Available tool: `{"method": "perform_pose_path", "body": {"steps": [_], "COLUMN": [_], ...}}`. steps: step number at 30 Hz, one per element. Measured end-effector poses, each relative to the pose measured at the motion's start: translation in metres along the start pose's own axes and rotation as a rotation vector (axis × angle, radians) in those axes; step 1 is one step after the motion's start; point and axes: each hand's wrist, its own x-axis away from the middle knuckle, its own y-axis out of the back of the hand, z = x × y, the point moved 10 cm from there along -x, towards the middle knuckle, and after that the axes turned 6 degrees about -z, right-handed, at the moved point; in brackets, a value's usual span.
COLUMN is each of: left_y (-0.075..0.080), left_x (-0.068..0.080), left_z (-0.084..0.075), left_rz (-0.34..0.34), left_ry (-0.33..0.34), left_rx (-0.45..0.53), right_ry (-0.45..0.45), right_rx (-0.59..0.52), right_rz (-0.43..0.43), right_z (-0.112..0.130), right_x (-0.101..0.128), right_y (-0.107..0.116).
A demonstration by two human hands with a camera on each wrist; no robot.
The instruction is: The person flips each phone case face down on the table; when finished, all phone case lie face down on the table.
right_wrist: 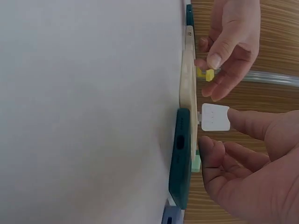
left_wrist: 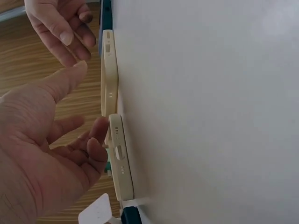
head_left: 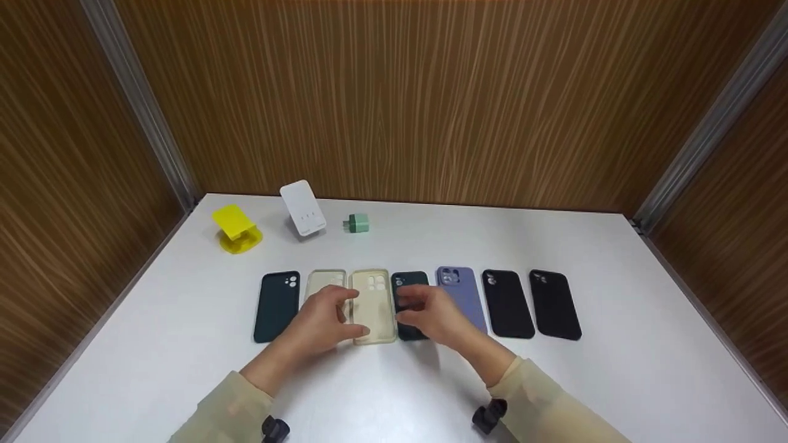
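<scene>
Both hands are working mid-row on the counter (head_left: 615,295). Left hand (head_left: 323,323), fingers relaxed, is resting on the beige case (head_left: 373,306); right hand (head_left: 431,314), loosely curled, is hovering over the dark green case (head_left: 411,286). Both cases are lying flat; nothing lifted yet.

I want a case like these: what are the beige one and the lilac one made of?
The beige case looks like soft, slightly see-through silicone or TPU, matte: the table shows faintly through it. The lilac case looks like opaque matte silicone, with no glare. I cannot be sure of either.
</scene>
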Motion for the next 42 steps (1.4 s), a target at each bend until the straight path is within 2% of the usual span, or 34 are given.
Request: {"method": "perform_pose_path", "body": {"steps": [8,15,23,28,35,42], "left_y": [-0.005,-0.008,-0.013,-0.015,-0.018,-0.016], "left_x": [-0.003,-0.005,-0.007,-0.008,-0.009,-0.009], "left_z": [0.006,0.012,0.009,0.009,0.011,0.011], "left_rz": [0.069,0.092,0.109,0.121,0.138,0.133], "left_ry": [-0.037,-0.043,-0.072,-0.068,-0.064,-0.072], "left_rx": [-0.018,-0.021,-0.017,-0.034,-0.047,-0.035], "right_ry": [-0.026,-0.013,-0.04,-0.086,-0.148,-0.204], "right_rx": [0.023,0.063,0.087,0.031,-0.107,-0.145], "right_rz": [0.025,0.048,0.057,0.034,-0.021,-0.051], "right_z": [-0.005,-0.002,-0.004,-0.008,-0.014,-0.018], "right_x": [-0.005,-0.005,-0.004,-0.005,-0.008,-0.01], "right_y": [-0.017,-0.023,-0.023,-0.02,-0.018,-0.015]}}
